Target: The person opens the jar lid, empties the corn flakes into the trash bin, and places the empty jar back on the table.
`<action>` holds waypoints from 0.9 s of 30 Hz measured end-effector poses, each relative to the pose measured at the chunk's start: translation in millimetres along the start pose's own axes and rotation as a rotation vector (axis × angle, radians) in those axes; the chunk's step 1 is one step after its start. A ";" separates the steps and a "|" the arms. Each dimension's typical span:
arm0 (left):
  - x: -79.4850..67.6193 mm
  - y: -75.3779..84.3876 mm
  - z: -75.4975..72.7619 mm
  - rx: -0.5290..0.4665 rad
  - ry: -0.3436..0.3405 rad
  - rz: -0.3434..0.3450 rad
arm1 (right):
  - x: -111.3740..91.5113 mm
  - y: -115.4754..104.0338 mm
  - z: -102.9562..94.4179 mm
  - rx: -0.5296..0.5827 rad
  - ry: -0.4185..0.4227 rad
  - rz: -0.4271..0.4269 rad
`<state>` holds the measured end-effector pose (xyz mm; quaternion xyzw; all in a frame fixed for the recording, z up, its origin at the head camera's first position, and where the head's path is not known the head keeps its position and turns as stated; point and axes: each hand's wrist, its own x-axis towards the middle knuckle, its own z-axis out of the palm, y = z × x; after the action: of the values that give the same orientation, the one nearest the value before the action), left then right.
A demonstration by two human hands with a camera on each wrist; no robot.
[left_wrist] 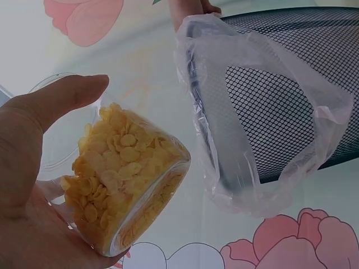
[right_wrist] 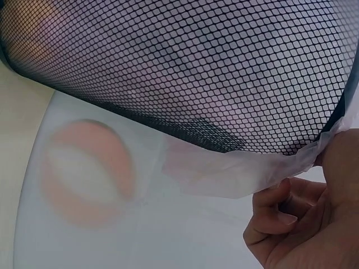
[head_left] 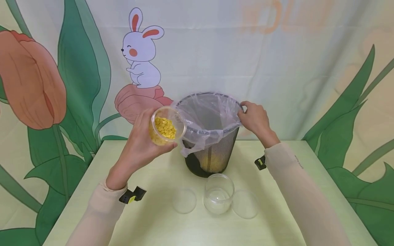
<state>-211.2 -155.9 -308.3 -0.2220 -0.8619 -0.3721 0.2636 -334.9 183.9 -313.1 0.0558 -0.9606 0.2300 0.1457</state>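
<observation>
My left hand (head_left: 140,143) grips a clear plastic jar (head_left: 181,128), tilted with its open mouth toward me. Yellow flakes like corn flakes (left_wrist: 126,162) fill part of it. Just right of the jar, a black mesh wastebasket (head_left: 223,150) leans a little on the table, lined with a translucent plastic bag (head_left: 204,136) folded over its rim. The rim's right side is held by my right hand (head_left: 255,118), its thumb and fingers at the bag's edge (right_wrist: 235,174). Something yellow shows through the mesh near the basket's bottom.
A second clear jar (head_left: 219,194) stands uncapped on the pale table (head_left: 147,222) in front of the basket. Two clear round lids (head_left: 184,201) lie beside it, one on each side. Behind the table hangs a printed cloth (head_left: 209,54) with a rabbit and tulips.
</observation>
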 end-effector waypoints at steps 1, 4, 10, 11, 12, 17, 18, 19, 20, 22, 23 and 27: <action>2.0 0.3 0.3 0.000 0.003 0.007 | 0.3 -0.1 0.1 0.009 -0.004 -0.002; 8.7 0.2 2.0 0.006 0.013 0.015 | 1.5 -0.3 0.8 0.048 -0.026 0.011; 19.4 -4.4 6.1 0.018 0.034 0.002 | 3.2 -0.7 1.6 0.090 -0.060 0.053; 20.7 -5.5 6.9 0.019 0.038 -0.001 | 2.9 -1.1 1.1 0.090 -0.062 0.055; 21.9 -6.3 7.6 0.023 0.040 -0.005 | 2.6 -1.5 0.5 0.089 -0.064 0.054; 29.6 -9.4 10.6 0.044 0.048 -0.010 | 0.4 -3.5 -1.7 0.090 -0.057 0.056; 31.5 -9.4 10.5 0.049 0.049 -0.010 | 0.2 -3.6 -2.0 0.092 -0.055 0.054; 33.6 -9.2 10.4 0.051 0.050 -0.008 | 0.3 -3.6 -2.0 0.092 -0.051 0.055; 35.7 -9.0 10.0 0.050 0.049 -0.005 | 0.6 -3.2 -1.9 0.094 -0.050 0.058; 40.4 -7.7 8.8 0.046 0.048 0.002 | 1.5 -2.3 -1.4 0.093 -0.051 0.058; 43.0 -7.0 8.2 0.045 0.047 0.005 | 2.1 -1.5 -1.0 0.090 -0.051 0.059; 54.5 -4.9 5.7 0.064 0.058 0.031 | 4.3 0.2 1.1 0.088 -0.047 0.071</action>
<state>-257.3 -144.5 -280.4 -0.2157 -0.8617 -0.3466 0.3013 -339.4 183.4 -312.7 0.0336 -0.9540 0.2759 0.1122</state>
